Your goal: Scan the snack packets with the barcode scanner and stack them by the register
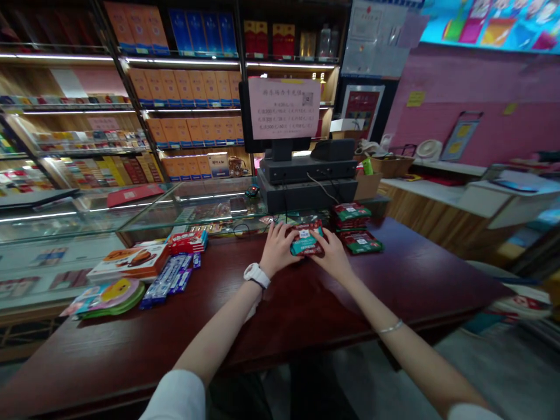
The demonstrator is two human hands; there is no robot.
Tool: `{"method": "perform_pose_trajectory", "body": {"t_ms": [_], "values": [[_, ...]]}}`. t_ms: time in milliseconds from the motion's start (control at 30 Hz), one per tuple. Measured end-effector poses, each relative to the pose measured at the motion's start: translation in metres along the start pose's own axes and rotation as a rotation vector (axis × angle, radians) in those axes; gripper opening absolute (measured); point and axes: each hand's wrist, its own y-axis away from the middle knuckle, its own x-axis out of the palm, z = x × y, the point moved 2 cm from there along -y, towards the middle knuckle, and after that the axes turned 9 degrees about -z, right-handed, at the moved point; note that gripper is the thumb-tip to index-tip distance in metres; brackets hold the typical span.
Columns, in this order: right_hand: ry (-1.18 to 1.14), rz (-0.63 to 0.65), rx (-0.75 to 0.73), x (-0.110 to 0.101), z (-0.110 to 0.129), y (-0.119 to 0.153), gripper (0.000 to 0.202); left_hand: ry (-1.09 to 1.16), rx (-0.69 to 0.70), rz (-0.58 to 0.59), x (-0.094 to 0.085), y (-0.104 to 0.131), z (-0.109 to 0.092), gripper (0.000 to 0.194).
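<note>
1. The left hand (278, 249) and the right hand (331, 253) hold one red and green packet (307, 242) between them, each at one side, with the fingers bent narrow around its edges. If one hand loosens before the other, the packet could turn or slip.

2. The packet is in front of the dark grey machine (310, 195), near the back edge of the table (301, 315). Whether its underside touches the wood, one cannot tell; if it is raised, a weak grip could let it drop.

3. Just beside the right hand there are a stack of packets (351, 213) and a lower pile (361, 242), with similar colours. The wrappers look smooth, so a push from the knuckles could make the upper ones slide.

4. A thin black cable (240, 228) lies to the left of the left hand. If a finger catches it during a sideways move, it could be pulled.

5. The blue bars (168, 280) lie unevenly, partly over each other, well apart from the hands. A wide swing of the left forearm could scatter them, and also disturb the orange and white box (130, 261) beside them.
</note>
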Motion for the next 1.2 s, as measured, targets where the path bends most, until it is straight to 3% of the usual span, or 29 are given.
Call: {"method": "perform_pose_trajectory", "body": {"t_ms": [133,333,567,833,1200], "values": [[0.046,0.0,0.051,-0.023,-0.037,0.02,0.068,0.056,0.037,0.024,0.033,-0.017,-0.032,0.058],[0.109,0.023,0.106,-0.052,-0.097,0.047,0.059,0.134,0.093,0.063,0.081,-0.037,-0.074,0.06],[0.151,0.068,0.181,-0.067,-0.154,0.067,0.06,0.199,0.053,0.106,0.136,-0.055,-0.11,0.062],[0.075,0.192,0.245,-0.065,-0.205,0.068,0.068,0.215,-0.049,0.173,0.187,-0.062,-0.127,0.061],[-0.02,0.225,0.303,-0.049,-0.241,0.064,0.064,0.15,-0.07,0.206,0.225,-0.075,-0.133,0.06]]}}
